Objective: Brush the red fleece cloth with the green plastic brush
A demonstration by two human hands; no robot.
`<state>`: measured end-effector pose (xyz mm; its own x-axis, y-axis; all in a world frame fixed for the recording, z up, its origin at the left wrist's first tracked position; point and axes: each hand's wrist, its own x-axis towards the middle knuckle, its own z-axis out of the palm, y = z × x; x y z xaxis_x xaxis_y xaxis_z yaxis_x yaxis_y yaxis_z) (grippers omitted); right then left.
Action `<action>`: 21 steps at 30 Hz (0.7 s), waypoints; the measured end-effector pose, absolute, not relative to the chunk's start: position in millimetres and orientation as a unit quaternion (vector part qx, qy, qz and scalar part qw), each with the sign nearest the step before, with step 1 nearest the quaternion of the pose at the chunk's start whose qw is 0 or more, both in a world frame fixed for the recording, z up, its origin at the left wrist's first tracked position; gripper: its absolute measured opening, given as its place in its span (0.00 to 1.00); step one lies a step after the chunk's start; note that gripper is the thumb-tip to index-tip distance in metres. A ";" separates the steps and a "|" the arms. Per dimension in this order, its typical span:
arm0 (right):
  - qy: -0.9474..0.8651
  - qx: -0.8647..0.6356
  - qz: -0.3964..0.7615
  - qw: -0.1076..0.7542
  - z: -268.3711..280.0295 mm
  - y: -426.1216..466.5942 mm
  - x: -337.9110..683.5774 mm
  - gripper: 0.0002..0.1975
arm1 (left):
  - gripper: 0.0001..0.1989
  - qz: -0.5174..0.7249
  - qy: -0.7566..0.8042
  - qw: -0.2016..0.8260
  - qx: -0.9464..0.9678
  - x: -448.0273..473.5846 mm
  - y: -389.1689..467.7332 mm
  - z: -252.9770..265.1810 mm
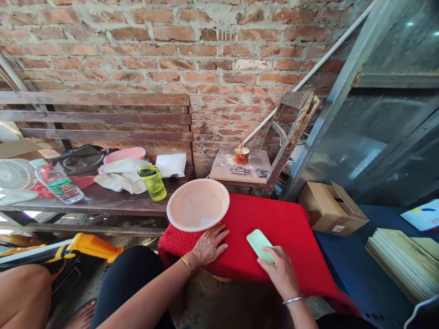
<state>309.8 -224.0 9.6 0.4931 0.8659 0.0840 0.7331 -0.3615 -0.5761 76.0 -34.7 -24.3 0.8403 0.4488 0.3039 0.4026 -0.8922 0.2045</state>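
**Gripping a pale green slab [258, 241] in your right hand [281, 270], with your left hand [210, 245] spread flat**

Your right hand is closed on the slab's near end, thumb on one side and fingers on the other; its far end points away from you, toward the basin's side of the table [281, 214]. The slab is at the middle of the red-covered table, toward the near edge; whether it touches the cloth you cannot tell from here. Your left hand is open and has hold of nothing: it lies palm down near the table's left end, fingers loosely parted. Just beyond it, at the far left corner, sits a pale, wide basin [197, 203] with a few dark specks inside. Whether your knuckles touch its rim is unclear.

Past the table's far edge, a wooden chair [221, 170] bears a patterned cup [241, 156] with thin sticks upright in it, and padlocks [239, 171] near the front edge of the seat. To the left, a slatted bench [113, 200] carries a yellow-green bottle [154, 185] near its right end. Beyond the table's right edge, a cardboard box [327, 210] stands on a blue surface [346, 249].
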 end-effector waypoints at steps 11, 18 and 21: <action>-0.290 -0.917 -0.035 0.273 9.8 -305.1 398.9 0.26 | 0.20 0.156 0.222 0.053 0.961 74.2 -27.0 -32.7; -0.522 -0.803 0.079 0.277 18.7 -239.9 292.9 0.11 | 0.19 0.162 0.211 0.036 0.963 73.3 -20.1 -40.1; -0.484 -0.836 0.068 0.250 18.0 -258.3 323.5 0.12 | 0.20 0.166 0.214 0.030 0.962 73.8 -19.4 -42.2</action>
<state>323.5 -258.3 18.0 0.5221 0.8431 0.1289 0.7755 -0.4064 -0.4831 73.8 -19.4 -42.2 0.8529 0.4220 0.3073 0.4021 -0.9065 0.1287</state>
